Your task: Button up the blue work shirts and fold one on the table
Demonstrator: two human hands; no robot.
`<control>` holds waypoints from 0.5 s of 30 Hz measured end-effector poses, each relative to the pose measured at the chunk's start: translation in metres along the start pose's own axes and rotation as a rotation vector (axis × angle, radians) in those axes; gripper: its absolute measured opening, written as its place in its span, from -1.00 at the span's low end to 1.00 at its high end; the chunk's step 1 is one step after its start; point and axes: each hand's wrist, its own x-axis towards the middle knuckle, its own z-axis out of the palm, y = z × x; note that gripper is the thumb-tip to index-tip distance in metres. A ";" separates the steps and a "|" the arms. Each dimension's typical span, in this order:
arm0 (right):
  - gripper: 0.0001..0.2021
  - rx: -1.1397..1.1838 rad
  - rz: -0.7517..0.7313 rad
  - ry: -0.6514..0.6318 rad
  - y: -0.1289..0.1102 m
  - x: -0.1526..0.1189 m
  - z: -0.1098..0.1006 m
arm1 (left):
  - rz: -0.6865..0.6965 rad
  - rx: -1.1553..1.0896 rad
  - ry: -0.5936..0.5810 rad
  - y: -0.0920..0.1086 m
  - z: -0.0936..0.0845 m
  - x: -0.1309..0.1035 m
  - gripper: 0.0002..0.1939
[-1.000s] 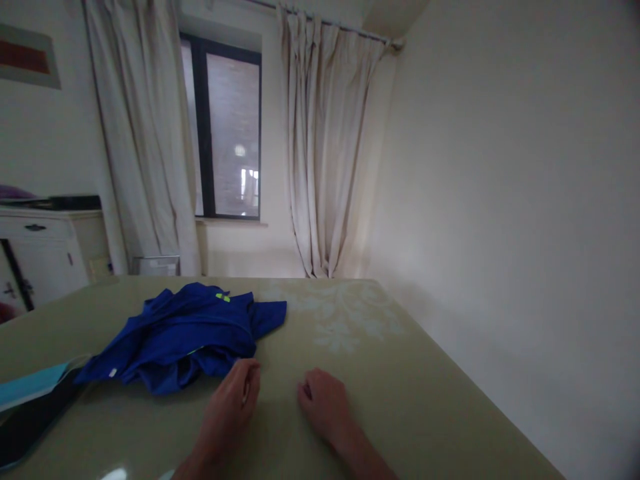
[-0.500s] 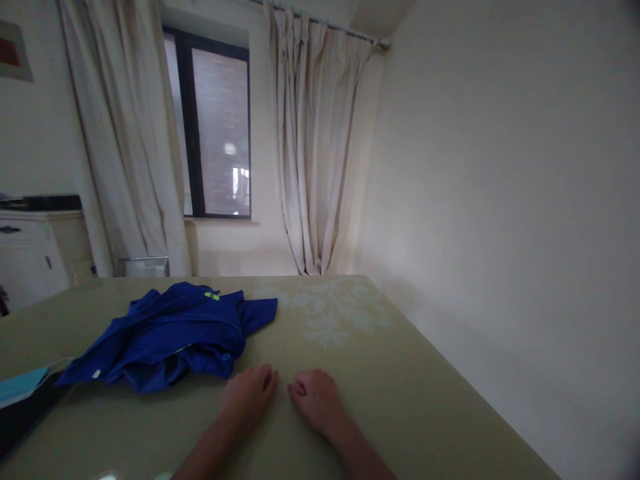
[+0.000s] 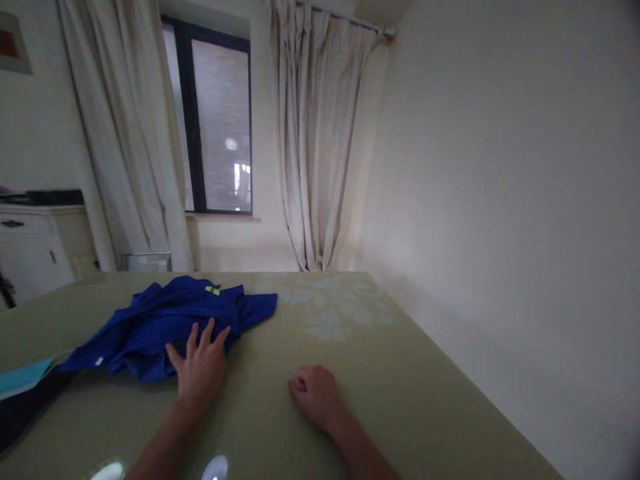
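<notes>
A crumpled blue garment, with bright yellow-green marks and a small white tag, lies in a heap on the left half of the table. Over its near edge my left hand reaches with fingers spread, holding nothing. Whether the fingertips touch the cloth or hover just above it, I cannot tell. My right hand rests on the tabletop as a loose fist, apart from the garment, with nothing seen in it.
The glossy green table has a pale floral pattern at its far end. At the left lie a light blue face mask and a dark flat object. A wall runs along the right side; curtains flank a window behind.
My left hand has moved left and forward from beside the right hand to the garment, its fingers opening from a curl to a spread. The right hand has stayed in place.
</notes>
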 end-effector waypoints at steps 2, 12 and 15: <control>-0.73 0.051 0.010 0.013 0.001 0.002 0.003 | -0.064 -0.208 0.038 -0.006 -0.012 0.013 -0.55; -0.27 1.304 0.392 0.412 0.064 0.045 -0.024 | 0.975 -0.761 -0.614 0.083 -0.066 -0.071 -0.50; -0.21 1.250 0.331 0.364 0.077 0.039 -0.041 | 1.021 -0.768 -0.645 0.097 -0.056 -0.084 -0.48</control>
